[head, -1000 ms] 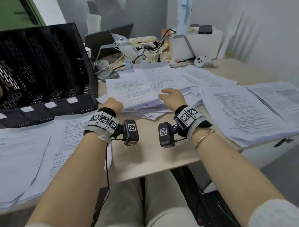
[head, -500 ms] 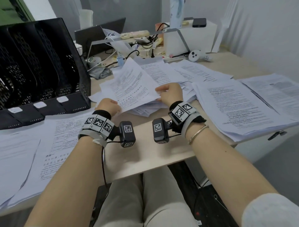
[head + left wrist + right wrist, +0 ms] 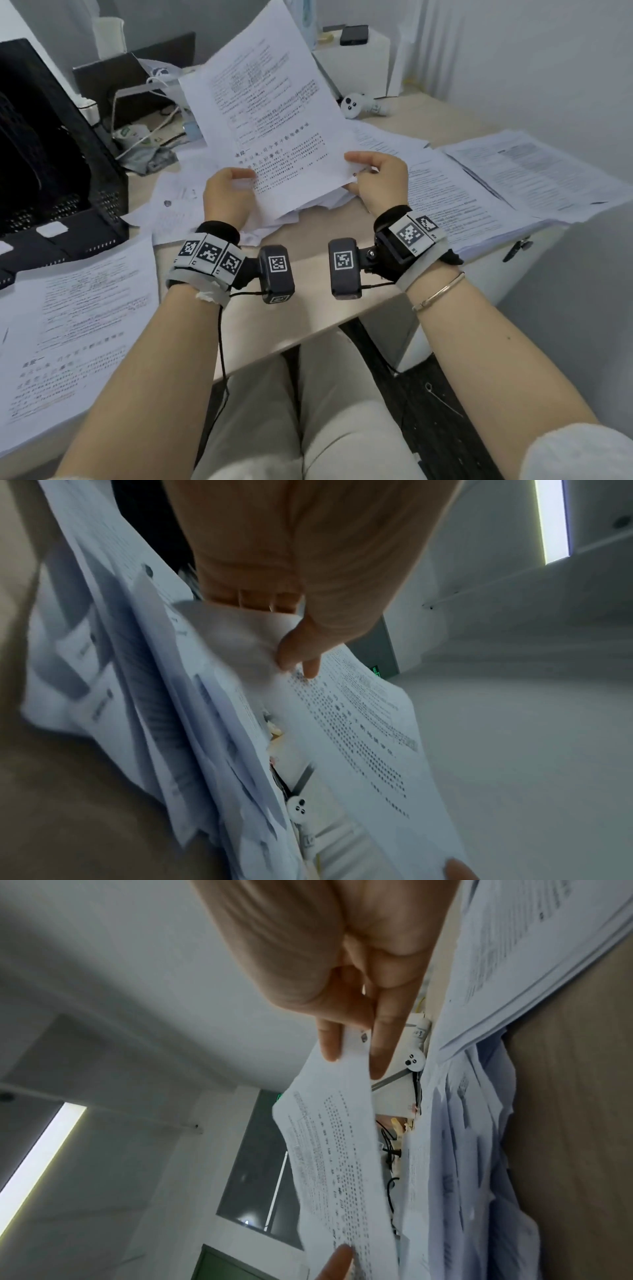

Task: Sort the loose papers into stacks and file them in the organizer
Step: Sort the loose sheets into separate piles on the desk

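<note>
A printed sheet (image 3: 270,116) stands lifted and tilted up off the loose heap of papers (image 3: 191,202) in the middle of the desk. My left hand (image 3: 227,192) pinches its lower left edge, thumb (image 3: 298,647) on the printed face. My right hand (image 3: 376,181) pinches the lower right corner between thumb and fingers (image 3: 380,1053). The same sheet (image 3: 359,737) (image 3: 335,1164) shows in both wrist views. The black mesh organizer (image 3: 51,154) stands at the left, its slots dark and mostly out of frame.
A flat stack of papers (image 3: 78,308) lies at the near left, thicker stacks (image 3: 496,192) at the right. A white controller (image 3: 359,104), cables, a dark laptop (image 3: 113,82) and a white box (image 3: 359,65) crowd the back. The desk's front edge (image 3: 308,322) is bare wood.
Both hands took hold of the top sheet of the heap and raised it from flat on the pile to steeply tilted upright. The head camera moved closer.
</note>
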Demonstrator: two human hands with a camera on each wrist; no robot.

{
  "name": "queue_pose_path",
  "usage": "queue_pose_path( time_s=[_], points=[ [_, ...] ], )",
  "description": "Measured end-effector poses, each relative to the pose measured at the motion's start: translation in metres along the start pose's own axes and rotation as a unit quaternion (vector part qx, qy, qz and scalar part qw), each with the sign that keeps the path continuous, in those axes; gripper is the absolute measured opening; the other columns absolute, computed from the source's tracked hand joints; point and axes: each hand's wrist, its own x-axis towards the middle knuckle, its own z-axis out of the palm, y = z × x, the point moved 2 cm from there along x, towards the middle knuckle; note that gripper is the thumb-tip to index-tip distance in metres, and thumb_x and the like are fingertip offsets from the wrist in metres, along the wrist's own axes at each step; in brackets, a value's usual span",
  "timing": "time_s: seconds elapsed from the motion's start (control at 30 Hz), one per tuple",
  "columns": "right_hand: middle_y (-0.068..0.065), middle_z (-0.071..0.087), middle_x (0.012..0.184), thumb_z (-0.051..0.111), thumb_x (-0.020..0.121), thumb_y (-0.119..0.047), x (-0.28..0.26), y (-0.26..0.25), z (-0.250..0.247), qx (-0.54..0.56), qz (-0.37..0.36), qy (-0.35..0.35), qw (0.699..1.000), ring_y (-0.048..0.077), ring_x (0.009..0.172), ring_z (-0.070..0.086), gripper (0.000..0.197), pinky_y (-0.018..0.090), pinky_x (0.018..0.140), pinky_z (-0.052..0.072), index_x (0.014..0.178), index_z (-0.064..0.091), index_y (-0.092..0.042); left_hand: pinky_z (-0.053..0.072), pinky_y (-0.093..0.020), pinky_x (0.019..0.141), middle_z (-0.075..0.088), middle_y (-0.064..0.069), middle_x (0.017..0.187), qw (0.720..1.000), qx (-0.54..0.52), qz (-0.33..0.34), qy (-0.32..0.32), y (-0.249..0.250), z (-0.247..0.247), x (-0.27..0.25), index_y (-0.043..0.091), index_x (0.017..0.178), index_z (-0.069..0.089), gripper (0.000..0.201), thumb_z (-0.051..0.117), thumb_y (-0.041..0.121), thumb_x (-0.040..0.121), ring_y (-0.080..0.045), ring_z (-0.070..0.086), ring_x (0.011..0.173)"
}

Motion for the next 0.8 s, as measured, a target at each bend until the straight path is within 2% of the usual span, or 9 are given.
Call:
queue_pose_path(
  time_s=[0.03,0.17,0.27,0.33,0.37,0.5,0.57,0.67,0.8],
  points=[
    [0.003,0.062,0.099,0.043,0.08,0.02,0.0,-0.001,-0.008,-0.008,-0.006,0.005,1.0,0.02,0.1,0.061,0.047,0.019,0.07,0.056,0.096,0.071,-0.014,0.043,-0.028,0.1,0.057,0.001,0.118,1.0,-0.006,0.0,-0.011,0.005,0.007,-0.001,0.02,0.103,0.065,0.046,0.04,-0.01,0.079,-0.016,0.051,0.113],
    [-0.012,0.061,0.1,0.043,0.081,0.014,-0.005,-0.003,-0.038,-0.043,-0.036,0.034,0.998,0.017,0.102,0.061,0.047,0.033,0.092,0.052,0.103,0.068,-0.019,0.042,-0.021,0.096,0.052,0.002,0.118,0.999,-0.017,0.014,-0.042,0.016,0.029,-0.007,0.016,0.113,0.063,0.053,0.039,-0.018,0.078,-0.014,0.048,0.115],
    [-0.001,0.052,0.125,0.05,0.084,0.004,-0.015,-0.003,-0.055,-0.135,-0.038,0.01,0.99,0.018,0.119,0.05,0.045,0.03,0.103,0.04,0.125,0.056,-0.015,0.041,-0.01,0.084,0.05,0.0,0.127,0.998,-0.017,0.034,-0.042,0.022,0.037,-0.013,0.013,0.12,0.058,0.058,0.038,-0.021,0.078,-0.01,0.045,0.112],
    [0.005,0.041,0.14,0.058,0.085,-0.012,-0.022,0.003,-0.063,-0.227,-0.031,-0.012,0.973,0.022,0.131,0.037,0.051,0.033,0.112,0.028,0.134,0.045,-0.014,0.043,-0.003,0.072,0.05,-0.001,0.126,0.998,-0.036,0.041,-0.042,0.024,0.042,-0.015,0.011,0.122,0.056,0.057,0.034,-0.021,0.08,-0.009,0.045,0.107],
    [0.006,0.037,0.144,0.06,0.083,-0.021,-0.025,0.008,-0.066,-0.269,-0.012,-0.017,0.963,0.024,0.135,0.032,0.057,0.037,0.114,0.023,0.137,0.042,-0.015,0.044,-0.004,0.074,0.049,-0.001,0.126,0.997,-0.049,0.042,-0.04,0.024,0.044,-0.016,0.011,0.122,0.055,0.057,0.033,-0.021,0.081,-0.009,0.045,0.107],
    [0.005,0.013,0.157,0.057,0.081,-0.037,-0.038,0.036,-0.069,-0.407,0.1,-0.068,0.905,0.032,0.145,0.006,0.076,0.054,0.116,-0.001,0.148,0.023,-0.022,0.045,-0.023,0.098,0.048,-0.004,0.132,0.996,-0.071,0.034,-0.042,0.02,0.058,-0.016,0.013,0.121,0.054,0.058,0.034,-0.022,0.078,-0.015,0.047,0.118],
    [0.005,0.005,0.159,0.054,0.082,-0.041,-0.044,0.047,-0.071,-0.436,0.131,-0.082,0.887,0.033,0.145,-0.003,0.084,0.055,0.114,-0.008,0.151,0.01,-0.022,0.047,-0.021,0.095,0.049,-0.004,0.131,0.996,-0.063,0.033,-0.048,0.017,0.065,-0.015,0.015,0.12,0.053,0.058,0.041,-0.022,0.078,-0.015,0.049,0.118],
    [0.007,0.002,0.159,0.052,0.082,-0.046,-0.05,0.055,-0.073,-0.476,0.143,-0.107,0.861,0.034,0.145,-0.008,0.085,0.053,0.113,-0.012,0.151,0.009,-0.022,0.042,-0.008,0.085,0.049,-0.002,0.131,0.998,-0.046,0.026,-0.015,0.015,0.066,-0.013,0.013,0.122,0.052,0.054,0.045,-0.019,0.08,-0.011,0.048,0.114],
    [0.009,-0.004,0.159,0.049,0.083,-0.05,-0.053,0.056,-0.074,-0.493,0.154,-0.131,0.846,0.033,0.144,-0.014,0.078,0.051,0.112,-0.016,0.15,0.018,-0.025,0.037,-0.013,0.099,0.045,-0.005,0.135,0.996,-0.062,-0.005,0.064,0.014,0.061,-0.01,0.009,0.124,0.05,0.049,0.036,-0.016,0.085,-0.015,0.044,0.123]
  ],
)
